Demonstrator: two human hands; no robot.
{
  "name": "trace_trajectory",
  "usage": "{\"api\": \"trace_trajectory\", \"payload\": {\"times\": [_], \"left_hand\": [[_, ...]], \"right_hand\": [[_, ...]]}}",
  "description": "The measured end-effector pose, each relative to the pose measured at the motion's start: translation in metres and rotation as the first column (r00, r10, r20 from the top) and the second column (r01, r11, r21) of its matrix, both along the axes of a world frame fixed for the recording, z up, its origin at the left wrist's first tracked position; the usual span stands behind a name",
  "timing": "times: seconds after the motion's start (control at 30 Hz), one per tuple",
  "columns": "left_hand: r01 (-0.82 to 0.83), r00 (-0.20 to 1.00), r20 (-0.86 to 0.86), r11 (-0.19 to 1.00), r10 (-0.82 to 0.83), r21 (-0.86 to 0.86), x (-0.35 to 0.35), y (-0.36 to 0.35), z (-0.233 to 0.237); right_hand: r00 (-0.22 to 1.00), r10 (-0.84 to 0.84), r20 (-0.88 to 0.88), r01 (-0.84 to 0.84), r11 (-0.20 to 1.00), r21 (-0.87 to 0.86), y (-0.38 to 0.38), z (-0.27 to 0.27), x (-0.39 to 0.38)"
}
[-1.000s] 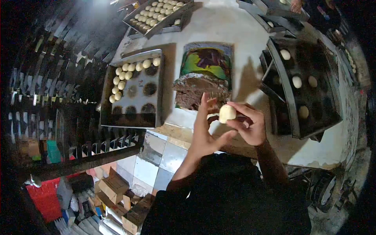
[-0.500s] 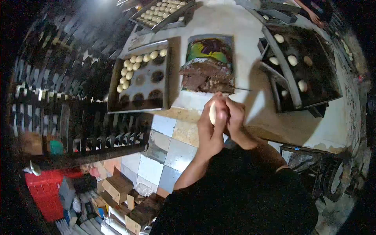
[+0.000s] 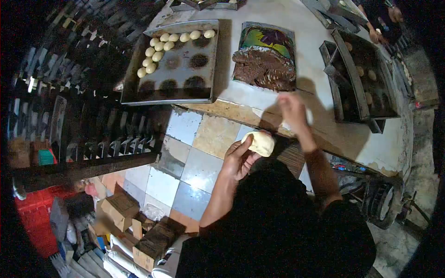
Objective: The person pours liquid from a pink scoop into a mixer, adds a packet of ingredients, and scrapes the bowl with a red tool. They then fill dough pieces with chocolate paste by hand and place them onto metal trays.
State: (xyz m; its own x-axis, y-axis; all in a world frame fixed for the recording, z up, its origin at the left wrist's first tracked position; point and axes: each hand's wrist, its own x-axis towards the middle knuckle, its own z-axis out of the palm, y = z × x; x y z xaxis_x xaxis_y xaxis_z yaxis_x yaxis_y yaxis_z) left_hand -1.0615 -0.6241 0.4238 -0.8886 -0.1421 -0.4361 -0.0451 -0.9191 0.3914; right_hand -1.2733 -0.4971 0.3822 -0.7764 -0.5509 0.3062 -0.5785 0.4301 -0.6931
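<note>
A pale, flattened piece of dough [image 3: 260, 143] is held in my left hand [image 3: 239, 159], its thumb lying on top. To the right and farther forward, my right hand [image 3: 293, 111] is blurred by motion near the table's front edge; whatever it holds, if anything, cannot be made out. Just beyond it lies a mass of brown filling [image 3: 265, 69] on a colourful sheet [image 3: 267, 39]. Left of the filling, a metal tray [image 3: 185, 62] carries several round dough balls [image 3: 160, 46] along its far and left sides.
More metal trays [image 3: 364, 76] with dough balls stand at the right of the table [image 3: 310, 60]. Another person's hands [image 3: 376, 34] show at the top right. Cardboard boxes [image 3: 119, 209] and a red crate [image 3: 37, 222] sit on the floor at the lower left.
My hands have come apart. My left hand has moved lower with the dough, which now shows a wide, flat face; my right hand has moved right. The view has shifted.
</note>
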Motion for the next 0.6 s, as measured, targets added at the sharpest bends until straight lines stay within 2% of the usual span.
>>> {"api": "trace_trajectory", "payload": {"times": [0.03,0.07,0.1,0.17,0.2,0.27,0.3,0.37,0.47,0.57,0.6], "left_hand": [[-0.013,1.000,0.005,0.999,0.014,-0.042,-0.003,-0.004,0.003],[-0.030,0.999,0.007,0.996,0.031,-0.086,-0.006,-0.009,0.005],[-0.029,0.999,0.017,0.994,0.030,-0.105,-0.011,-0.015,0.004],[-0.033,0.999,0.034,0.987,0.039,-0.160,-0.027,-0.030,-0.002],[-0.068,0.995,0.059,0.984,0.079,-0.164,-0.030,-0.036,-0.005],[-0.148,0.989,-0.037,0.974,0.144,-0.173,-0.038,-0.052,0.001],[-0.180,0.983,-0.077,0.968,0.169,-0.174,-0.040,-0.060,0.002],[-0.209,0.978,-0.053,0.945,0.202,-0.253,-0.044,-0.075,0.003],[-0.274,0.956,0.005,0.904,0.292,-0.329,-0.056,-0.092,-0.013],[-0.299,0.950,-0.029,0.886,0.309,-0.354,-0.079,-0.092,-0.015],[-0.310,0.941,0.023,0.887,0.338,-0.342,-0.087,-0.088,-0.013]], "right_hand": [[0.994,-0.076,-0.073,0.076,0.997,-0.004,0.013,-0.014,-0.035],[0.963,-0.121,-0.240,0.171,0.965,0.198,0.028,-0.017,-0.063],[0.919,-0.080,-0.386,0.227,0.908,0.353,0.041,-0.022,-0.082],[0.904,0.137,-0.405,0.142,0.798,0.585,0.065,-0.059,-0.126],[0.942,0.132,-0.308,0.083,0.799,0.596,0.058,-0.051,-0.131],[0.990,0.119,-0.081,-0.047,0.797,0.602,0.055,-0.034,-0.118],[0.990,0.136,-0.044,-0.082,0.791,0.607,0.050,-0.029,-0.113],[0.987,0.154,0.038,-0.145,0.773,0.618,0.036,-0.018,-0.102],[0.974,0.218,0.063,-0.214,0.793,0.571,0.015,0.019,-0.090],[0.961,0.262,0.092,-0.267,0.783,0.561,0.000,0.005,-0.107],[0.945,0.321,-0.061,-0.250,0.830,0.498,0.000,-0.021,-0.111]]}}
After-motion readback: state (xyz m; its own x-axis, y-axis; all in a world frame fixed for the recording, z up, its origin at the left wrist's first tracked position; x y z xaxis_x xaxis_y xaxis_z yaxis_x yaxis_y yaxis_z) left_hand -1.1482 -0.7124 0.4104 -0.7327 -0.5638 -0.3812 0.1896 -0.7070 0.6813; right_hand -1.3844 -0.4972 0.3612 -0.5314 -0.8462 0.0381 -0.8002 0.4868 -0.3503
